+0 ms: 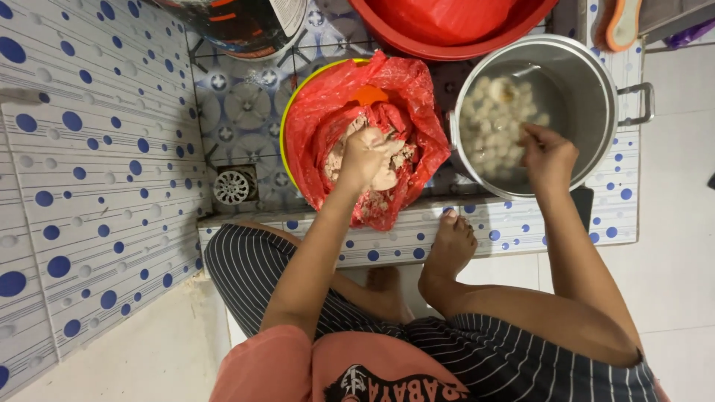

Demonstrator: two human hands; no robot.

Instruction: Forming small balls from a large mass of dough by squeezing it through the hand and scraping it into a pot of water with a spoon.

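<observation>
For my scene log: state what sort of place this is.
Probably a home wet kitchen or washing area at floor level: dotted tiles, a floor drain, and a steel pot beside a red-bag-lined basin.

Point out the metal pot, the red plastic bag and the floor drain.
metal pot [588,89], head view, inner wall.
red plastic bag [402,82], head view, upper fold.
floor drain [232,187], head view, grate centre.

Left arm stretches straight forward from the shoulder, elbow nearly locked, and the left hand [363,158] curls into a loose fist, knuckles up, fingers tucked under. Right arm swings out wide, forearm angling up and inward, wrist bent. The right hand [547,154] hangs palm down, fingers bunched together and pointing left, thumb tucked against them.
</observation>
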